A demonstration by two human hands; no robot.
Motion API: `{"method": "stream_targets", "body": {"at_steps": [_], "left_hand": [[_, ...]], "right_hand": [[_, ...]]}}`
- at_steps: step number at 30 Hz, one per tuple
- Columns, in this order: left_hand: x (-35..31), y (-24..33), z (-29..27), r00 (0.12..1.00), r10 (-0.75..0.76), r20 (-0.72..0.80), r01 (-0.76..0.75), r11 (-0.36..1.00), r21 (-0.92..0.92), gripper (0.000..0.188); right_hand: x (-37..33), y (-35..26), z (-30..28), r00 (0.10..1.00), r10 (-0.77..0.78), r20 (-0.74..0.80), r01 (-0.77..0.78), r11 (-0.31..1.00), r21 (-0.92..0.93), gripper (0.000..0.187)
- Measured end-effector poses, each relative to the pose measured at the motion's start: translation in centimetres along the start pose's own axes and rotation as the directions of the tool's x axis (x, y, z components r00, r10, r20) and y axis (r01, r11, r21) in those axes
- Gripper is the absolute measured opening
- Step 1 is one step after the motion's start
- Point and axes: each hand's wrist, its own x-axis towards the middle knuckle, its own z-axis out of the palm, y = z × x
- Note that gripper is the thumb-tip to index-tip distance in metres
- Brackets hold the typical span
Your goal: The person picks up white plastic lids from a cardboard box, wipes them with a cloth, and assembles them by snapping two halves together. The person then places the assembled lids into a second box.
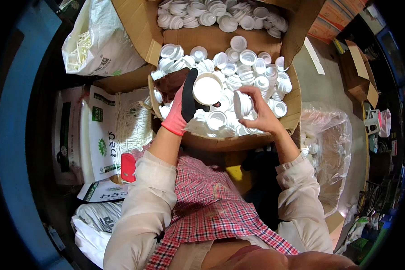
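A: Head view, quick. Surface and room?

B: Open cardboard carton [296,101] in front of the person, heaped with white plastic parts [216,120]; something dark brown [171,86] lies among them, left side. More of the same kind fill the space behind. White sack [110,45] upper left with thin pale pieces in it, printed bags [102,150] below that. Right: clear plastic bag [335,135], grey floor [321,87], small open box [356,74] (rim's badly bent out there, fisheye).

A: Hands?

B: Left hand [184,105], pink-and-black glove, comes up from below and curls around a round white piece [207,88], thumb along its left side; fingers mostly hidden underneath. Right hand [263,112], bare, pinches a ribbed white piece [242,105] between thumb and fingers, tipped on edge.

A: One part or a stack?

B: Can't tell. Both held pieces are over the carton, side by side, apart. Pale sleeves [144,198] pushed up, forearms bare.
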Motion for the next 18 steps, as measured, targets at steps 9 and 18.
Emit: {"method": "stream_targets", "body": {"at_steps": [9,18], "left_hand": [[1.3,-2.0,-2.2,0.952,-0.296,0.076,0.290,0.953,0.087,0.064],[2.2,-5.5,1.7,0.951,0.267,0.154,-0.234,0.950,-0.206,0.052]], "right_hand": [[-0.4,-3.1,1.5,0.924,-0.163,0.346,0.332,0.792,-0.513,0.076],[0.0,-3.6,2.3,0.974,-0.138,0.181,0.126,0.989,0.072,0.075]]}}
